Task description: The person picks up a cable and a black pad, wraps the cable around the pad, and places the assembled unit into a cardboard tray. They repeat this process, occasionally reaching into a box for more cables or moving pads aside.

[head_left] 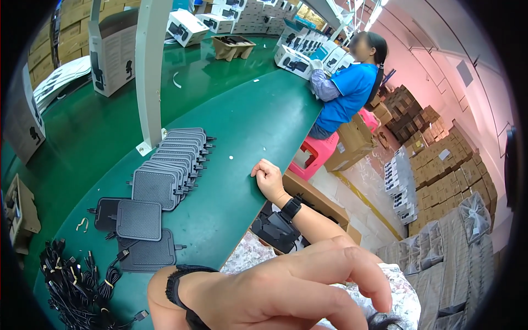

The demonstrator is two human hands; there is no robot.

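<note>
Over the link I see a row of grey pads (160, 186) on the tabletop (258, 129). Right of that row, my right hand (269, 181) curls its fingers, grip unclear; nearer me, my left hand (275, 289) bends its fingers, loosely parted.

Two bare hands, black at each wrist, pale floral clothing below.
The left hand (286, 283) wears a black band (175, 294) with a gathered, frilled edge, like ruffled elastic, its lower part running out of view in dark folds. The right hand (268, 179) has a smooth black strap (290, 208) with a thicker, squarish block on it, perhaps a watch; the face cannot be made out. The right forearm (322, 224) is uncovered. The clothing (404, 280) is whitish and crinkled, with a small scattered print in muted reddish and grey tones.
</note>
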